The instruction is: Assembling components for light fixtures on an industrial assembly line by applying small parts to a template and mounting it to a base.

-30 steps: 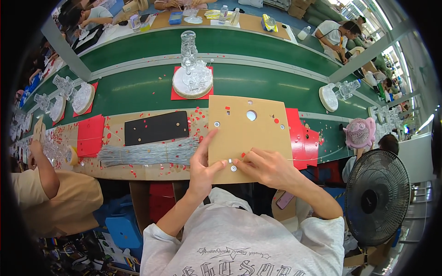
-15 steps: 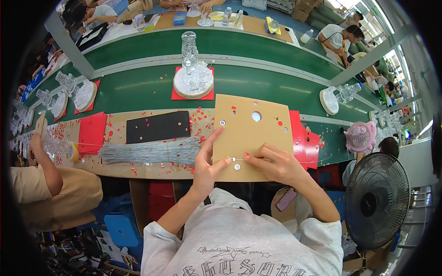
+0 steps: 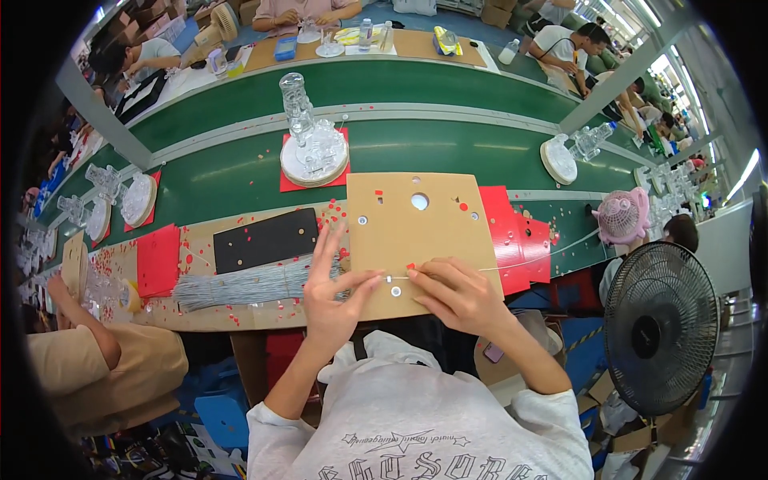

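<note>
A tan cardboard panel [image 3: 448, 240] with a large round hole and several smaller holes lies in front of me on the bench edge. A thin pale wire tie [image 3: 398, 278] runs across a small slot near its lower edge. My left hand [image 3: 332, 300] pinches the tie's left end between thumb and index finger, its other fingers raised. My right hand [image 3: 460, 296] pinches the tie on the slot's other side, fingers bent over the panel. To the left of my left hand lies a bundle of grey wire ties [image 3: 240, 284].
Left are a black panel [image 3: 268, 240] and red sheets [image 3: 158, 260]; more red sheets [image 3: 504, 240] lie right. Clear glass-like pieces on a round base [image 3: 314, 164] stand on the green belt [image 3: 448, 152]. A pink fan [image 3: 624, 218] and black fan [image 3: 660, 328] are right. People work nearby.
My left hand has let go of the panel's left side, its fingers now lifted off it. Both hands stay at the slot. My view has shifted slightly.
</note>
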A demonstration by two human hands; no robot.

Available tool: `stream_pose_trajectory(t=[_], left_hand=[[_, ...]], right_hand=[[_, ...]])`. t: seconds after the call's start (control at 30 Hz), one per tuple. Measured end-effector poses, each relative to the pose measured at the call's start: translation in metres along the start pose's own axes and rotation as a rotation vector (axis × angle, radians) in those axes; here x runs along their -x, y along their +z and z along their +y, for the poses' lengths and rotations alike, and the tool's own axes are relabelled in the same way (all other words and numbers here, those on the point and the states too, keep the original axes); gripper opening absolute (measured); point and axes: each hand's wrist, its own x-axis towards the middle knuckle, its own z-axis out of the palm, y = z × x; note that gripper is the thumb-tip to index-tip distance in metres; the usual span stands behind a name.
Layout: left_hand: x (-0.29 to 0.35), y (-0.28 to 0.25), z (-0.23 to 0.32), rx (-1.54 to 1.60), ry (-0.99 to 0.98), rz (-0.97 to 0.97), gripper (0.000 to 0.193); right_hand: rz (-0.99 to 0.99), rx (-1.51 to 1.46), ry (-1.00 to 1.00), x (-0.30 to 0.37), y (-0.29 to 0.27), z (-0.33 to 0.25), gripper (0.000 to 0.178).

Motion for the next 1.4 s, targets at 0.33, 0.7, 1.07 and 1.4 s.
stream_pose_trajectory(t=[0.33,0.7,1.07,1.4], left_hand=[[0.011,-0.012,-0.021,0.35,-0.039,-0.153,0.007],[-0.012,-0.009,-0.022,0.107,-0.09,-0.285,0.052],[-0.029,0.011,0.032,-0.316,0.548,-0.64,0.065],[-0.042,0.075,0.034,-0.116,0.33,-0.659,0.078]], right_hand=[[-0.134,0.06,0.025,0.005,0.007,-0.024,0.071],[0.117,0.052,0.098,0.026,0.008,-0.054,0.051],[1.279,-0.83,1.264,0.104,-0.051,0.022,0.053],[0.489,-0.741,0.832,0.004,-0.102,0.066,0.022]])
